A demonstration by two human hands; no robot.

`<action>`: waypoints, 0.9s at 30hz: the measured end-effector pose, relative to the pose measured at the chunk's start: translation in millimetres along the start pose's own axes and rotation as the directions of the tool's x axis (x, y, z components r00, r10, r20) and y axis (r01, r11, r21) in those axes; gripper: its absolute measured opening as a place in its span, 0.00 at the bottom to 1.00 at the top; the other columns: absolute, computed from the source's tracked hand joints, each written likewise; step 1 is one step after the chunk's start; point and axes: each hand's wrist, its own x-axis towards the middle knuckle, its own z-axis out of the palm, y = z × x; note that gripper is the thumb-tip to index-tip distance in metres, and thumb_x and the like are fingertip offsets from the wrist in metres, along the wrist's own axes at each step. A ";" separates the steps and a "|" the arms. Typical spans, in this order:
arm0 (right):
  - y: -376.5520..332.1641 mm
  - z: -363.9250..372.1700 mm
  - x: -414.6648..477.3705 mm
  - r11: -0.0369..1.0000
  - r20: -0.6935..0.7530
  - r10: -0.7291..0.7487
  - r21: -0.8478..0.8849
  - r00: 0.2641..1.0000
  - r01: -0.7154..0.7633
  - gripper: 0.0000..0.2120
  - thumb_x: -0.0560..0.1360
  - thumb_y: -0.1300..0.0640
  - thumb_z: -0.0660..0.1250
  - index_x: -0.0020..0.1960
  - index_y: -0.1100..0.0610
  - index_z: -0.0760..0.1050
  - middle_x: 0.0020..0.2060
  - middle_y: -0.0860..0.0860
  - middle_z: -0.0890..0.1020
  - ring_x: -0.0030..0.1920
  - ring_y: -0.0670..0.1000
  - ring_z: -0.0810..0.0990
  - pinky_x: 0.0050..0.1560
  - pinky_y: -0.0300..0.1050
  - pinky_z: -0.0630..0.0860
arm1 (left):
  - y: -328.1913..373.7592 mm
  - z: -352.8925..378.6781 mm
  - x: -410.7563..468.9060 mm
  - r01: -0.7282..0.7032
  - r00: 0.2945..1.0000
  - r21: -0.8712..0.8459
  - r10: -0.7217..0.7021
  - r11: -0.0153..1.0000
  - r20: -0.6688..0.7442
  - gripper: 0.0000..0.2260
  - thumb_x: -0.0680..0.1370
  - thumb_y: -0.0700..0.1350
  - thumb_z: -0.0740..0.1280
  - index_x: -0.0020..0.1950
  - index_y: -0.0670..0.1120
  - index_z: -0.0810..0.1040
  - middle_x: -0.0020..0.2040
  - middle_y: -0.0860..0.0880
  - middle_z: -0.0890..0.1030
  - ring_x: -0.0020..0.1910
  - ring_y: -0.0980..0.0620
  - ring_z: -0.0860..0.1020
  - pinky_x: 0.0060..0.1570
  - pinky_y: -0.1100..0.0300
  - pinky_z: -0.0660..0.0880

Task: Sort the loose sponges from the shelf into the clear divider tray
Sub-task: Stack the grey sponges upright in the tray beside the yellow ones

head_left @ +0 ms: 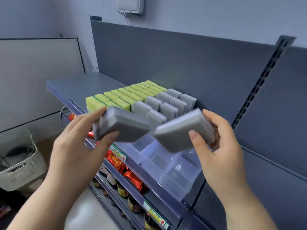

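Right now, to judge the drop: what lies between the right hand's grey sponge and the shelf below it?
Head view: only empty compartments of the clear divider tray lie under the grey sponge the right hand holds.

At your 12 o'clock, a white box (130, 4) hangs on the wall with a thin cable (125, 17) trailing below it. A grey back panel (166, 60) fills 1 o'clock, and a slotted upright (265, 75) runs beside it at 2. At 9 you have a pale board (38, 63) with a dark edge. At 8, low down, a white basket (25, 173) holds dark cords. Near 6, red foil packs (116, 161) lie above a row of dark jars (122, 190), just behind price tags (118, 153).
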 end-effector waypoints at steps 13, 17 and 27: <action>-30.6 75.8 42.3 0.979 -0.340 0.175 -0.040 0.924 -0.200 0.20 0.64 0.46 0.65 0.57 0.40 0.73 0.51 0.35 0.79 0.52 0.36 0.77 0.46 0.26 0.72 | -85.7 43.4 161.8 -0.260 0.889 -0.300 0.349 0.918 0.296 0.20 0.71 0.50 0.72 0.62 0.57 0.75 0.55 0.63 0.76 0.51 0.61 0.75 0.51 0.67 0.70; -33.6 95.0 32.8 0.969 -0.403 0.187 -0.073 0.896 -0.236 0.21 0.64 0.48 0.66 0.58 0.42 0.74 0.52 0.39 0.80 0.52 0.37 0.78 0.46 0.26 0.73 | -109.0 46.7 174.1 -0.304 0.818 -0.366 0.437 0.880 0.373 0.21 0.69 0.52 0.67 0.61 0.62 0.73 0.54 0.68 0.75 0.52 0.69 0.73 0.50 0.74 0.68; -39.0 125.9 8.5 0.941 -0.418 0.189 -0.181 0.889 -0.285 0.18 0.69 0.48 0.71 0.56 0.32 0.72 0.55 0.40 0.78 0.56 0.42 0.77 0.50 0.28 0.72 | -124.1 51.2 184.5 -0.394 0.600 -0.499 0.628 0.771 0.496 0.19 0.67 0.52 0.69 0.58 0.59 0.77 0.53 0.67 0.75 0.48 0.74 0.71 0.42 0.83 0.63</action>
